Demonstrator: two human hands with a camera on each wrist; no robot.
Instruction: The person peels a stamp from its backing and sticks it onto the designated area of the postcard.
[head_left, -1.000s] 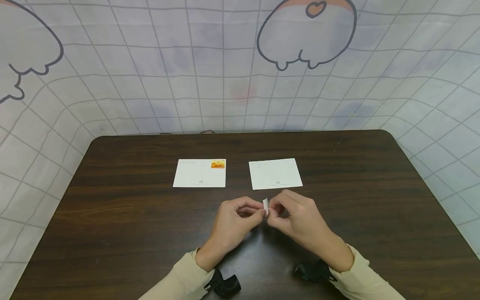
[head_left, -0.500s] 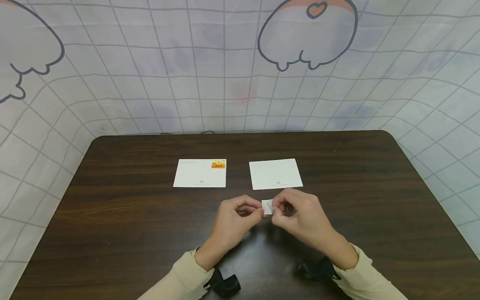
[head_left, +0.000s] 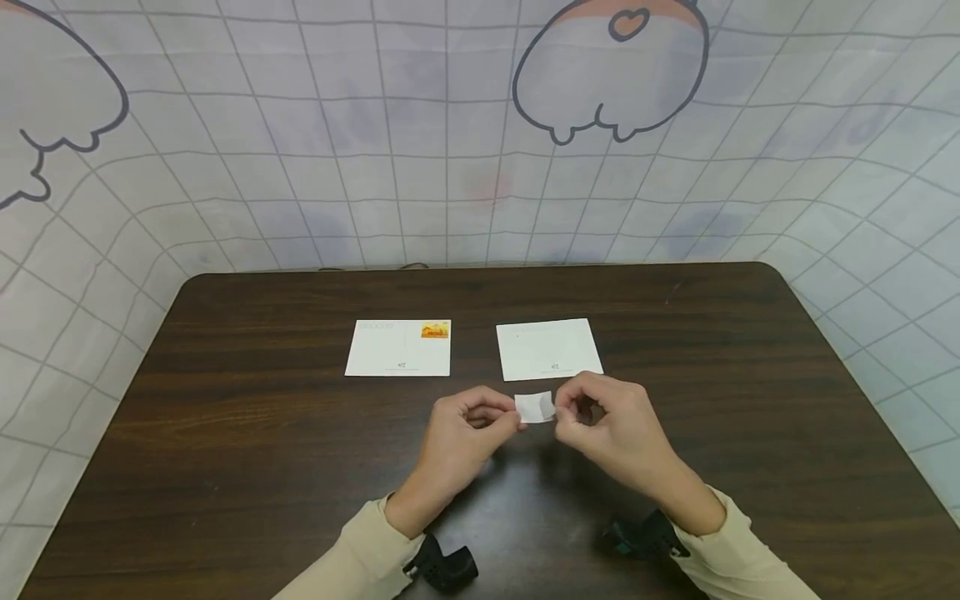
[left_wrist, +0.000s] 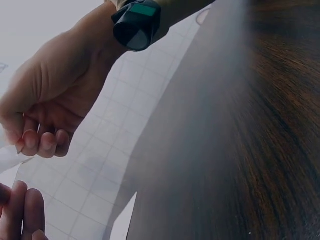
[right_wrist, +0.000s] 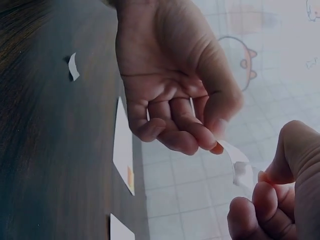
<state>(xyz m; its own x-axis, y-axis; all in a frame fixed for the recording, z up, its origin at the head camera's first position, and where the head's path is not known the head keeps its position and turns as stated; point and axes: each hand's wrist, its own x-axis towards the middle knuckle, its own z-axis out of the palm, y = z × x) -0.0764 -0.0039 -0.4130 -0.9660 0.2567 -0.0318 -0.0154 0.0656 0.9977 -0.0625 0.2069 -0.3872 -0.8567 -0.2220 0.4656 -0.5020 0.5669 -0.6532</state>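
Note:
Between the two hands a small white paper slip (head_left: 531,407) is held up, its right part bent over and greyish. My left hand (head_left: 468,437) pinches its left end between thumb and index finger. At the right end, the fingertips of my right hand (head_left: 618,433) pinch the bent part. In the right wrist view the slip (right_wrist: 237,167) curves between the fingertips of the left hand (right_wrist: 172,85) and the right hand (right_wrist: 270,202). Behind the hands lie two white postcards, one plain (head_left: 549,348) and one with an orange-yellow stamp (head_left: 434,331) at its top right corner.
A dark wooden table (head_left: 247,467) lies under everything. A small curled white scrap (right_wrist: 74,66) rests on it in the right wrist view. Black cameras sit on the left wrist (head_left: 446,567) and right wrist (head_left: 645,533). A grid-patterned cloth (head_left: 405,167) hangs behind the table.
The slip showed as a narrow strip and now shows as a wide rectangle. My right hand has drawn away to the right and slightly up, while the left has shifted slightly left.

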